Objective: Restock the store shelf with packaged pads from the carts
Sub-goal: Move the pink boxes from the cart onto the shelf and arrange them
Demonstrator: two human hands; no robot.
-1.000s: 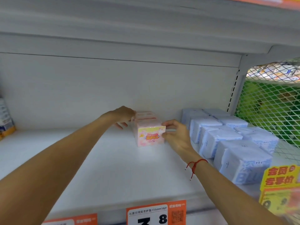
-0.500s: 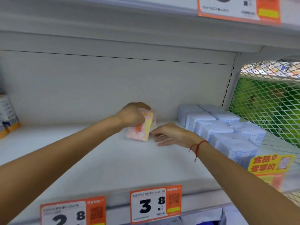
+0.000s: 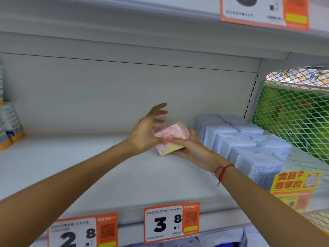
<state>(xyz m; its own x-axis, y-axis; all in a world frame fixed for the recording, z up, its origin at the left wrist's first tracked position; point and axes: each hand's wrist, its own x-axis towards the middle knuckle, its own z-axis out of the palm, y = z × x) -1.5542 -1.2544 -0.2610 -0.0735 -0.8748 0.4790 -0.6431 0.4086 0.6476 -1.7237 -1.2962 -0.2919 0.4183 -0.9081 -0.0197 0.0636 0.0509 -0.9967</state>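
A pink pad pack (image 3: 173, 138) is tilted just above the white shelf (image 3: 89, 166), near its back. My right hand (image 3: 192, 150) cradles it from below and from the right, with the thumb on its front face. My left hand (image 3: 146, 134) lies against the pack's left side with the thumb touching it, while the fingers are spread and raised off it. A second pink pack (image 3: 161, 124) shows blurred behind those fingers. Rows of pale blue pad packs (image 3: 249, 148) fill the shelf's right end.
A white wire mesh side panel (image 3: 293, 122) closes the right end, with green goods behind it. Other packs (image 3: 8, 125) stand at the far left edge. Orange price tags (image 3: 170, 223) and a yellow promo sign (image 3: 293, 186) hang along the front lip. Another shelf sits overhead.
The pink pack was lifted off the shelf and tilted. My left hand, which gripped it half a second ago, has spread its fingers. My right hand has moved under the pack and taken it.
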